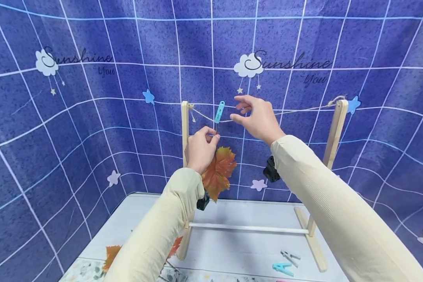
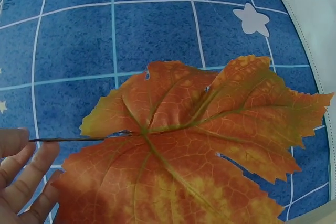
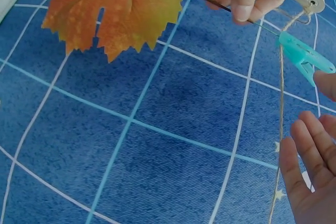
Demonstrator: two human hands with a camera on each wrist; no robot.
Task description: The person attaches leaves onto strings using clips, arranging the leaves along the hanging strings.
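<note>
An orange-red artificial maple leaf (image 1: 219, 172) hangs by its dark stem below the string. My left hand (image 1: 201, 149) pinches that stem between thumb and fingertips; in the left wrist view the leaf (image 2: 199, 129) spreads out beyond the hand (image 2: 23, 182). A turquoise clothespin (image 1: 219, 112) is clipped on the twine (image 3: 281, 103), its nose at the upper end of the stem. To the right of the clothespin is my right hand (image 1: 257, 117), fingers and thumb spread and holding nothing. Seen from the right wrist, its thumb is close beside the handles of the clothespin (image 3: 304, 56).
Twine runs between two wooden posts (image 1: 335, 133), joined low down by a white rod (image 1: 246, 228). On the white table (image 1: 239, 254) lie a turquoise clothespin (image 1: 283, 268) and a grey clothespin (image 1: 290, 257). Another orange leaf (image 1: 111, 256) lies at front left. A blue checked curtain (image 1: 102, 129) surrounds the table.
</note>
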